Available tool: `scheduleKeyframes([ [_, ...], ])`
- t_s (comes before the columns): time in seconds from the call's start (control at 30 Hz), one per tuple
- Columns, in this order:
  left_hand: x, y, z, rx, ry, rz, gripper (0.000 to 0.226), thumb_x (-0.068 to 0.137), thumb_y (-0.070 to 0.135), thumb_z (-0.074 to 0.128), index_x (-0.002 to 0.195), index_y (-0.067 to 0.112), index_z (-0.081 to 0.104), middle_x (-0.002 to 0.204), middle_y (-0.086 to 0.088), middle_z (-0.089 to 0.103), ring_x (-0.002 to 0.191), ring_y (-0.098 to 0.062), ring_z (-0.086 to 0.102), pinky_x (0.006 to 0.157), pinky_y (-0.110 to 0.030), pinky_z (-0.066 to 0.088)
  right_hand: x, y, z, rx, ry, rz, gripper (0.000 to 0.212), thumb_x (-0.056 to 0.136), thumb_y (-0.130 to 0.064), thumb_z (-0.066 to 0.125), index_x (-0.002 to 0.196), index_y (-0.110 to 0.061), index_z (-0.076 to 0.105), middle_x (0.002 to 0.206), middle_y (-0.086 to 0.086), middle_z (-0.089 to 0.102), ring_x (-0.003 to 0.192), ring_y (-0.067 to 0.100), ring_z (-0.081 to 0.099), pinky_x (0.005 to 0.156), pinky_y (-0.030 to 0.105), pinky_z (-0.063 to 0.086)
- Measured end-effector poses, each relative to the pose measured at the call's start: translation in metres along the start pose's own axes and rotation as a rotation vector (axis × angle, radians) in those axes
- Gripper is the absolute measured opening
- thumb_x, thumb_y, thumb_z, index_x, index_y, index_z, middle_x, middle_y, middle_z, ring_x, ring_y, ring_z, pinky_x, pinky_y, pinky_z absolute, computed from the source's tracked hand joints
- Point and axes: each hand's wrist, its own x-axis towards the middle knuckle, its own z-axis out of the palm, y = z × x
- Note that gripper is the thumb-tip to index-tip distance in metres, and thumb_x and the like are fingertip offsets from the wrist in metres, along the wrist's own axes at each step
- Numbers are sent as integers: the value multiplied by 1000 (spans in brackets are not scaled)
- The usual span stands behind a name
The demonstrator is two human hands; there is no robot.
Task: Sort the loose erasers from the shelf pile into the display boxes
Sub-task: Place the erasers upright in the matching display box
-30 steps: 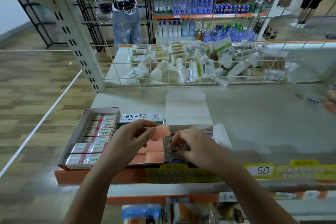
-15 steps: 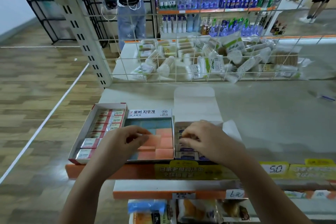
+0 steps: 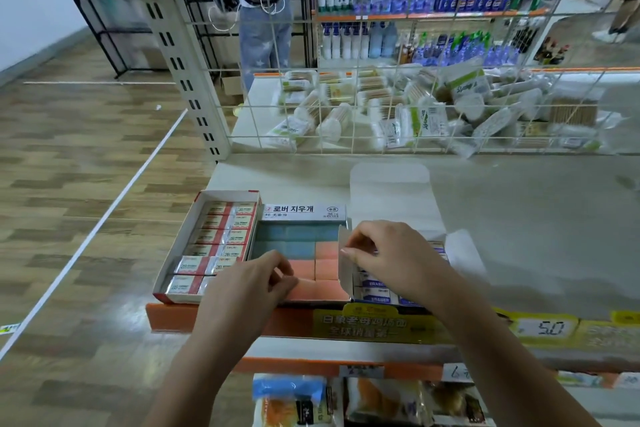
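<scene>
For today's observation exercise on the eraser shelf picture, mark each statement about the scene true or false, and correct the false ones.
1. The middle box holds blue erasers at the back and orange erasers nearer the front. True.
2. The left hand is raised high above the shelf, holding a blue eraser. False: it is down at the front of the middle box, on the orange erasers.
3. The left box holds wrapped erasers with red and white sleeves. True.
4. The right hand rests on the wire grid. False: it is at the right box, fingers curled at its edge.
5. The packets behind the wire grid stand in neat upright rows. False: they lie in a jumbled pile.
</scene>
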Motion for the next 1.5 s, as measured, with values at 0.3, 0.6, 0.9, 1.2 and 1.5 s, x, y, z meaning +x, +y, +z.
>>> scheduleKeyframes([
  [0.3,-6,6,7,141,65,48,16,91,42,51,102,34,59,98,18,53,86,-1,46,66,-15,40,-1,2,2,12,-4,-3,13,89,-34,57,97,-25,63,93,-12,64,84,3,57,78,23,50],
  [0.6,39,23,-19,196,-86,195,22,89,47,51,106,34,58,101,17,59,79,0,51,61,-12,38,1,4,-16,-73,25,-87,16,92,-27,55,103,-19,64,97,-5,63,90,8,56,78,21,46],
  [0.9,127,167,15,196,55,732,39,87,45,53,122,27,54,115,1,61,108,-20,54,86,-35,44,-22,80,-88,-406,276,147,38,91,-27,54,127,-16,50,132,4,48,122,22,41,103,34,33],
  [1.2,150,358,137,194,-73,981,34,89,38,51,119,21,54,116,-2,56,111,-23,48,81,-33,40,-128,228,-171,-419,352,622,44,89,-28,55,130,-15,47,135,7,45,126,27,39,102,38,36],
  [1.5,193,473,221,317,-105,881,41,90,26,49,129,14,44,127,-11,47,115,-30,44,86,-37,41,-194,349,-222,-385,332,798,40,92,-29,48,129,-14,46,139,10,39,126,30,40,101,39,37],
])
